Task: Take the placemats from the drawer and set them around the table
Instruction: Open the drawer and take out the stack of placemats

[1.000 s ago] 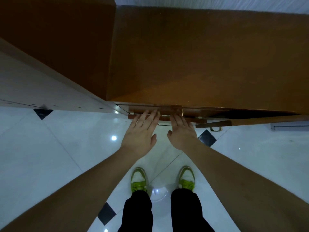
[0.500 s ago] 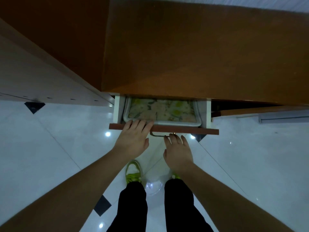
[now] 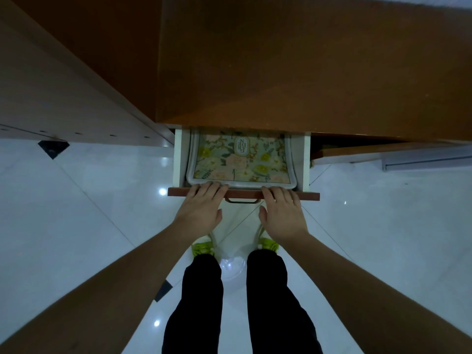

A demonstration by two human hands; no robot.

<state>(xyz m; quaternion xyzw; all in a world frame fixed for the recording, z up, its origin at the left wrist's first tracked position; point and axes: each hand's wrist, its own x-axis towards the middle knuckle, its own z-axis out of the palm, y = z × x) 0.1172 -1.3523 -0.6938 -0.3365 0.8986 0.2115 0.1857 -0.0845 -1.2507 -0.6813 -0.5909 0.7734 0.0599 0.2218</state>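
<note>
while the drawer (image 3: 304, 159) juts over bare floor (image 3: 89, 213), left hand (image 3: 201, 209) and right hand (image 3: 282, 213) lay straight fingers on its front edge, gripping nothing. the floral placemat (image 3: 240, 159) nearly fills it; its oval label is unreadable.

The placemat (image 3: 240, 159) is showing a floral pattern of pale pink and yellow blooms with green leaves on a light blue-green ground, edged by a grey border. The drawer (image 3: 304, 159) is presenting white side walls and a reddish-brown front. The cabinet top (image 3: 306, 67) is appearing orange-brown. The floor (image 3: 89, 213) is displaying glossy white tiles with black diamond insets. The shoes (image 3: 203, 247) are showing bright green; the trousers (image 3: 196, 302) are appearing black.
</note>
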